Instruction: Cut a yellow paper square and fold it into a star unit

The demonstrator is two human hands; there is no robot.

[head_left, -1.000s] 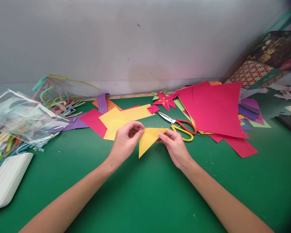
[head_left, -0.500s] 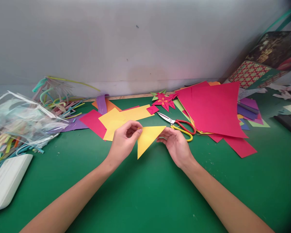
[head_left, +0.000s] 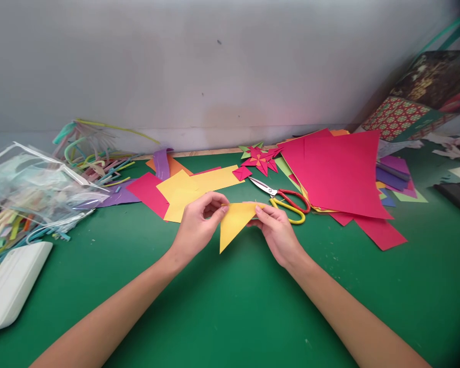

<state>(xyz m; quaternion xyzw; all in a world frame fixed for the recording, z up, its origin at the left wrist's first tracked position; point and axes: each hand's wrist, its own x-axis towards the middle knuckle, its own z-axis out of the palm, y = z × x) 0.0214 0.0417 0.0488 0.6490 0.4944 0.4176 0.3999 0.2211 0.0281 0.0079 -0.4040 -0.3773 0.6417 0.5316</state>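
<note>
A yellow paper triangle (head_left: 233, 224) is held up above the green table, one point hanging down. My left hand (head_left: 200, 225) pinches its upper left corner between thumb and fingers. At the upper right corner my right hand (head_left: 278, 231) has its thumb on the front of the paper and its fingers behind, partly hidden. Just beyond my right hand lie scissors (head_left: 287, 200) with one red and one yellow handle, blades apart. Flat yellow paper pieces (head_left: 180, 188) lie behind my left hand, and a small folded red paper square (head_left: 242, 173) sits near the scissor tips.
Large red sheets (head_left: 337, 174) are stacked at the back right. Red and green folded paper stars (head_left: 258, 157) lie by the wall. On the left are a clear plastic bag (head_left: 42, 179), many coloured strips (head_left: 7, 235) and a white flat device (head_left: 17, 286). The green table (head_left: 230, 317) spreads in front.
My right thumb has come down onto the front of the triangle, closing that hand on its right corner. The left hand keeps its pinch.
</note>
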